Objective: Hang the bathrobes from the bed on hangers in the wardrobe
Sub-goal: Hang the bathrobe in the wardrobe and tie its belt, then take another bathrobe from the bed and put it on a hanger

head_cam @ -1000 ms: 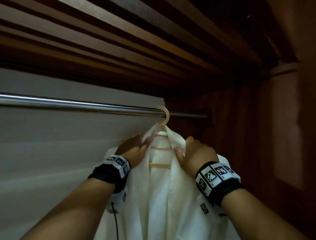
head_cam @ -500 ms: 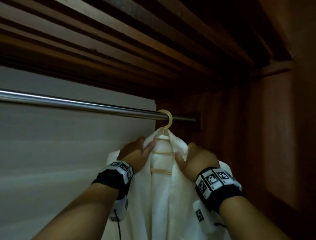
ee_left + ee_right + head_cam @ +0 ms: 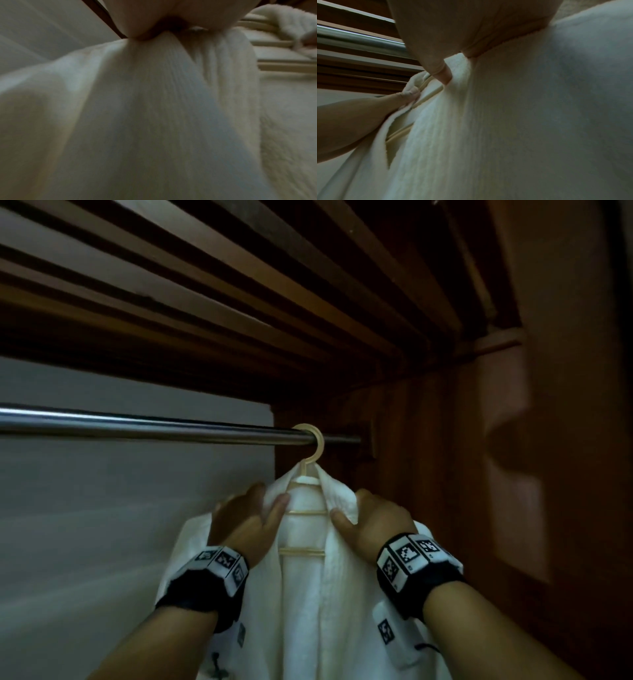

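A white bathrobe [image 3: 308,594] hangs on a cream plastic hanger [image 3: 317,445] hooked over the steel wardrobe rail [image 3: 137,428], near the rail's right end. My left hand [image 3: 255,515] pinches the robe's left collar edge between thumb and fingers. My right hand [image 3: 363,515] grips the right collar edge the same way. The hanger's cross bars [image 3: 303,551] show between the two lapels. In the left wrist view the white cloth [image 3: 154,108] bunches under my fingers. From the right wrist the robe [image 3: 522,121] fills the picture, with the rail [image 3: 359,40] behind.
The slatted dark wood top of the wardrobe [image 3: 239,302] is just above the rail. Its brown side wall [image 3: 445,474] stands close on the right. A pale grey back panel [image 3: 120,525] lies behind, and the rail runs bare to the left.
The view has shifted a little, so the hanger and robe sit lower and further right in the picture. Both hands keep their hold on the collar edges.
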The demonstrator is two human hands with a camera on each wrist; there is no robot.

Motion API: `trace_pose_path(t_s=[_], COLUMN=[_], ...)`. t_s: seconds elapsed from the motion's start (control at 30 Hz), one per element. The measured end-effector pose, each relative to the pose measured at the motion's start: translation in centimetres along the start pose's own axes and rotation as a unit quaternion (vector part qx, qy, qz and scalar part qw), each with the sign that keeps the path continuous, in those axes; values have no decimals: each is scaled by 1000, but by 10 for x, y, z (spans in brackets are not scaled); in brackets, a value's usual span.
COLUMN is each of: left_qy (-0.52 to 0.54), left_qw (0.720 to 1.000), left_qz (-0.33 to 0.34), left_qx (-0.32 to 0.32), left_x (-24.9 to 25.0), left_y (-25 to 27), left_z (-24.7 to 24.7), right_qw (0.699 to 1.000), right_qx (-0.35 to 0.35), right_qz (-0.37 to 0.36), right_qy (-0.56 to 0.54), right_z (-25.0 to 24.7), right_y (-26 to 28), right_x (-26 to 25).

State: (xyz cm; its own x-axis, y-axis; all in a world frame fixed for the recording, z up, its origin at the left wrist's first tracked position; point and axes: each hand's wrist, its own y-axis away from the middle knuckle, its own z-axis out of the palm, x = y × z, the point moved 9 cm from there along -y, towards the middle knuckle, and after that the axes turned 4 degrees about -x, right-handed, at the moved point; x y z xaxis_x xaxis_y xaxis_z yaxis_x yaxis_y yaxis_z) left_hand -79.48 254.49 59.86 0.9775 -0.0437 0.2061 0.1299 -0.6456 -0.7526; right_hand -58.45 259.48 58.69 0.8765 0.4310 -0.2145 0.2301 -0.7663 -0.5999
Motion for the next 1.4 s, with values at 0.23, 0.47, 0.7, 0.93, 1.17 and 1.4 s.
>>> trace_pose_path(t_s=[0.23,0.47,0.7,0.93,1.17,1.4], left_qy=[-36,164,389,475,429,382], left_qw=[999,931,715,445,199,46], left_qz=[35,325,499,594,720,785], left_qx=[13,-2,-297,-472,-508,-486], left_x=[1,114,394,610,678,710], left_y=[17,141,367,746,1055,1244], left_z=[-7,-48,-41,-156,-367,-511], right_qw=[998,994,933,741,501,371], right_qx=[9,-80,-14,87,161,237], right_qz=[16,69,359,662,836,882], right_qy=[57,15,-6,68,155,171], right_z=[-11,-74,-192,-362,-477,-515], right_y=[33,230,559,1005,1339,1491], right_x=[-1,63,169,120,-85,-205])
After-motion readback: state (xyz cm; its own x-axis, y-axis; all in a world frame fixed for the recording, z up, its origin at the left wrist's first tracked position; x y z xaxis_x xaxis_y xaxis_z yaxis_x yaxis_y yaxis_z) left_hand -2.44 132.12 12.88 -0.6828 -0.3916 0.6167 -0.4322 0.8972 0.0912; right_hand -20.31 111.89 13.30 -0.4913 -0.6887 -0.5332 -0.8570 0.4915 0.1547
